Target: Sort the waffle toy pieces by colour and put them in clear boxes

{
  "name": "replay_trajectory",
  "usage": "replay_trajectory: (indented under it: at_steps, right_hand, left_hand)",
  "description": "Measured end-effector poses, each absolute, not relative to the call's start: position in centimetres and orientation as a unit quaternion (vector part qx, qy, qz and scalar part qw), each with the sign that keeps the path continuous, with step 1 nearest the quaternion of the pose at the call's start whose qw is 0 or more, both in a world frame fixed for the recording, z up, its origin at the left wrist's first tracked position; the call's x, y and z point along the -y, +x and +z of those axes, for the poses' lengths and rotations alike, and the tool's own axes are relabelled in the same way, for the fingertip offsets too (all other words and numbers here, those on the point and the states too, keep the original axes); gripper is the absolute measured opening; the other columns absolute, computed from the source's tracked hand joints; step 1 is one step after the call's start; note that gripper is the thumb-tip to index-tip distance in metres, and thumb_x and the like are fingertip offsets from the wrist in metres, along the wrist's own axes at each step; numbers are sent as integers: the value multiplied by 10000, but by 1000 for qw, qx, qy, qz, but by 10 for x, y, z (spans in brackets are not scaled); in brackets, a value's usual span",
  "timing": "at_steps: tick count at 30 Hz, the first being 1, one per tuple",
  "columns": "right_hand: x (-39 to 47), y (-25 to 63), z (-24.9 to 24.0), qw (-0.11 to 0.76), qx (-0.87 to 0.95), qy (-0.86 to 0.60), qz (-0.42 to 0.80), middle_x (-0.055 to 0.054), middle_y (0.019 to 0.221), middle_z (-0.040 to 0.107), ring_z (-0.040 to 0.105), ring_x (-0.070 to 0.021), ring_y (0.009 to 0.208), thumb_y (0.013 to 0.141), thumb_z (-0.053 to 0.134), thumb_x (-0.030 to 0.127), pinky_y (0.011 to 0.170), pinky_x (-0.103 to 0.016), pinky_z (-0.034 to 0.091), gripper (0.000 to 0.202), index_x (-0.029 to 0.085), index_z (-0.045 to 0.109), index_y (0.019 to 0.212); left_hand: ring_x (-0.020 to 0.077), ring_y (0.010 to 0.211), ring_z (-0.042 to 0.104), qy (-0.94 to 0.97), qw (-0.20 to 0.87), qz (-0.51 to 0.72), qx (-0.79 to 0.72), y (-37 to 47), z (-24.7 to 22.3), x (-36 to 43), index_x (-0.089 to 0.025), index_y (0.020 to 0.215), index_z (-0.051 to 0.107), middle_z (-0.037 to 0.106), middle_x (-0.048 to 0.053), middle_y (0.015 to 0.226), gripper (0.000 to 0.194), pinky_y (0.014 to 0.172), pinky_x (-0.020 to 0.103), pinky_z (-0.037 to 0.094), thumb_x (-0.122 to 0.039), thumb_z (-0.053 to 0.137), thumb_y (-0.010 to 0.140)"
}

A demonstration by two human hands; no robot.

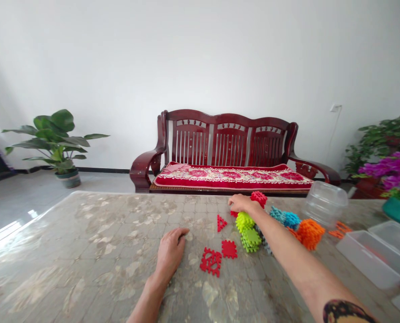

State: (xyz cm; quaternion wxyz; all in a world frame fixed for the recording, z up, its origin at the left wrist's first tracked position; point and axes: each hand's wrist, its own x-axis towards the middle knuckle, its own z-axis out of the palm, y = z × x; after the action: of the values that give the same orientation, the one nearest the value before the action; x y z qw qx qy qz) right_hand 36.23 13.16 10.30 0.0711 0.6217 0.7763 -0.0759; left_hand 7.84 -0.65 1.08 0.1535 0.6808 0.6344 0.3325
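My right hand [241,203] reaches to the far side of the table, fingers bent down over a red interlocking plastic tile [234,214] that shows partly beneath it; the fingertips are hard to make out. Palm down, my left hand [171,247] lies on the table with nothing in it. Between the hands are a red triangular piece [221,223], a solid red square tile [229,249] and a red cut-out square tile [211,261]. Stacks of lime-green tiles [250,240] stand just below my right hand, and a red stack [258,198] is behind it.
Blue tiles [291,220], orange tiles [310,233] and loose orange pieces [340,230] lie around my right forearm. A clear round container [325,204] and clear rectangular boxes [371,255] stand at the right. Beyond the table [95,251] is a wooden bench [230,139].
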Motion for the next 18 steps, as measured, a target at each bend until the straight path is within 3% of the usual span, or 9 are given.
replay_trajectory:
  at_steps: [4,7,11,15,18]
  right_hand:
    - [-127,353,100,107,-773,623,-61,-57,1067,744,677,-277,996,613,725,198,767,-307,503,368,276,769,969]
    - [-123,346,102,123,-776,617,-51,-90,1008,755,687,-287,961,603,706,116,766,-318,501,317,230,779,890]
    - [-110,337,111,108,-788,605,-31,-121,1052,744,650,-308,1065,632,662,59,851,-347,472,329,212,777,900]
    - [-77,328,118,87,-816,569,-51,-54,1047,747,662,-253,1017,717,655,179,788,-291,461,275,273,759,954]
    - [-43,325,114,95,-836,534,-81,-16,971,750,670,-230,945,671,726,296,724,-262,448,283,292,742,954]
  left_hand:
    - [174,1016,661,683,152,332,-633,78,10,6,-233,992,714,752,21,1036,324,934,290,459,-97,485,807]
    - [178,1026,657,683,154,329,-633,78,11,6,-225,999,711,750,27,1045,326,938,296,455,-94,482,809]
    - [176,1034,657,682,155,328,-636,79,12,7,-229,999,716,751,25,1047,338,945,292,453,-82,486,798]
    - [179,1026,657,684,157,330,-631,78,12,6,-219,1001,714,750,31,1044,328,939,295,454,-89,485,805]
    - [181,1029,655,684,161,329,-631,79,12,6,-210,1005,710,749,35,1046,325,946,300,450,-86,484,805]
